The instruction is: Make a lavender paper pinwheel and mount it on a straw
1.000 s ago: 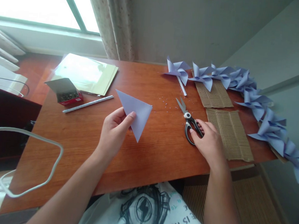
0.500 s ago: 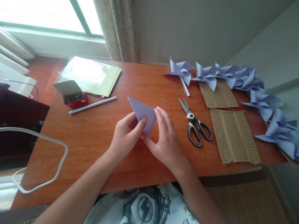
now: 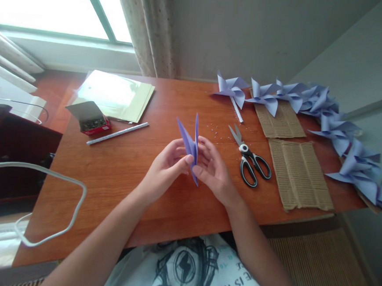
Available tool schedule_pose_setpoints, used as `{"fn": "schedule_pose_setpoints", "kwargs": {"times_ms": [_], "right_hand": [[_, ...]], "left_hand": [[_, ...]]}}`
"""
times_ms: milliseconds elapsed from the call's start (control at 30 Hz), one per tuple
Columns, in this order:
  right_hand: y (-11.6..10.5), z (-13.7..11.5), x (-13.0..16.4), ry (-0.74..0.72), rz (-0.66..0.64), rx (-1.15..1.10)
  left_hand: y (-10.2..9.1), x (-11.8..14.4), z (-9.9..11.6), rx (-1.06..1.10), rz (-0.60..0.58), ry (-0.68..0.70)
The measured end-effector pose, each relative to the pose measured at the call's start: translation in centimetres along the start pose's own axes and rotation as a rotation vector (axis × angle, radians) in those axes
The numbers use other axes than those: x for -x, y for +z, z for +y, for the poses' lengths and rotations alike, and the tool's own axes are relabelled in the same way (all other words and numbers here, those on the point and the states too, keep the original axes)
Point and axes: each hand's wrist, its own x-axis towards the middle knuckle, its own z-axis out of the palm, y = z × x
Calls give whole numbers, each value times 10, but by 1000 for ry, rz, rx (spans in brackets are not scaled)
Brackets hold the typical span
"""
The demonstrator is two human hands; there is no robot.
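Observation:
A folded sheet of purple paper [image 3: 190, 146] is held upright above the middle of the table, its two pointed flaps standing apart at the top. My left hand [image 3: 169, 167] pinches it from the left, thumb on the near face. From the other side my right hand [image 3: 213, 171] grips it, thumb low on the paper and fingers behind. To the right of my hands lie black-handled scissors [image 3: 248, 154], blades partly spread and pointing away. Small paper scraps [image 3: 216, 134] are scattered near their tips.
Purple paper pinwheels [image 3: 332, 130] line the table's back right, one with a white stick [image 3: 236, 109]. Two cardboard pieces [image 3: 299, 173] lie beside the scissors. At left are a red box [image 3: 94, 127] of small pieces, a rolled paper stick [image 3: 117, 133], yellowish sheets [image 3: 141, 101] and a white cable [image 3: 82, 200].
The purple paper has turned from showing a flat face to nearly edge-on, and its flaps have parted. My right fingers have shifted from its edge to its right side.

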Motion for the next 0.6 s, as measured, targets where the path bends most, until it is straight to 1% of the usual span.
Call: {"fn": "schedule_pose_setpoints", "kwargs": {"times_ms": [133,233,400,500,600], "right_hand": [[-2,-4,-2,-9,-51,-53],[-4,-3,-2,-29,-78,-13],[-5,-1,0,-25,-3,87],[-4,0,0,-47,36,84],[-3,0,-1,-77,29,43]], "left_hand": [[-2,1,3,94,8,-41],[-3,1,5,153,3,-49],[-5,2,4,254,59,-70],[-6,1,2,280,87,-69],[-7,0,1,293,101,-65]]}}
